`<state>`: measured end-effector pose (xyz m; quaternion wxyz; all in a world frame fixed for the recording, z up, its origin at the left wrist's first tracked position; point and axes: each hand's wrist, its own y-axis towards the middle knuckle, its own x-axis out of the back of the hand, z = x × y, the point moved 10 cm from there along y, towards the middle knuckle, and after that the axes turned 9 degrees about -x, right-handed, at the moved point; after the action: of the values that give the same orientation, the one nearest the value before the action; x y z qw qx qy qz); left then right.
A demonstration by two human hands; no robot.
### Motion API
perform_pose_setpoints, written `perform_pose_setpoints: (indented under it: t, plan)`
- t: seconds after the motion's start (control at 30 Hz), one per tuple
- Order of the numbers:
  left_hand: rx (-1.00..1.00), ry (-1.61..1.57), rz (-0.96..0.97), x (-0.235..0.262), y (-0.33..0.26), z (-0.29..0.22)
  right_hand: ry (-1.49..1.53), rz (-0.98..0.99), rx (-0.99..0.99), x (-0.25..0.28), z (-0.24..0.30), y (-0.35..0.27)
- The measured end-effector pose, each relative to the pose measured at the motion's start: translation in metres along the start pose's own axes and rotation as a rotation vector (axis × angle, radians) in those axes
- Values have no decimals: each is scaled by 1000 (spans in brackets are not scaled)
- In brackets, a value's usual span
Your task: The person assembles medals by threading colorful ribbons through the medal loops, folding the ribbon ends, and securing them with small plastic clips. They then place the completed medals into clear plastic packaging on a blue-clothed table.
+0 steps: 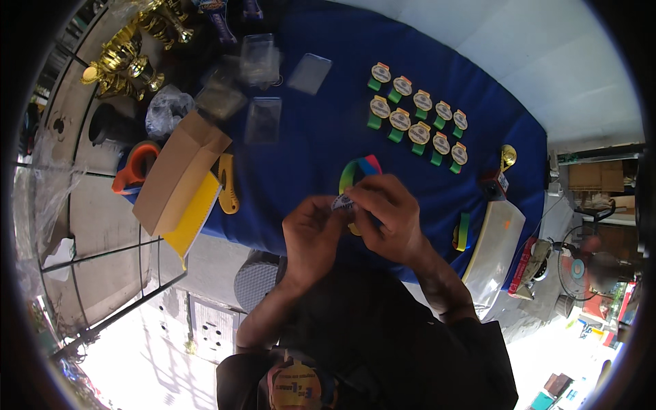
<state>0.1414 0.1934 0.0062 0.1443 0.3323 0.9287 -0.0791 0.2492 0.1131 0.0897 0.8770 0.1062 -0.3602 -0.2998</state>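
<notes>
Close to the near edge of a blue cloth-covered table, my two hands meet around a medal with a round white printed face. Fingers of my left hand pinch it from the left. From the right, my right hand grips its edge, thumb and fingertips closed. A green, blue and red ribbon loops out beyond the fingers. My fingers cover much of the medal, and a bit of gold shows below them. Two rows of similar medals with green ribbons lie farther back on the right.
Clear plastic cases lie back left, near gold trophies. To my left are a cardboard box, a yellow notebook, a yellow cutter and an orange tape dispenser. At right are a rolled ribbon and a plastic-wrapped pack.
</notes>
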Motion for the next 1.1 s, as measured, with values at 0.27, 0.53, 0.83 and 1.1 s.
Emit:
perform_pose_setpoints:
  t: [0.27, 0.53, 0.83, 1.1]
  plan:
    - [30, 37, -12, -8, 4, 1, -110, 27, 39, 5, 0, 5]
    - [-28, 141, -22, -11, 7, 2, -156, 25, 63, 8, -5, 1]
    - [-215, 395, -48, -15, 12, -4, -179, 11, 11, 11, -12, -1]
    - [-360, 519, 2, -25, 9, -22, -195, -23, 35, 14, -14, -7]
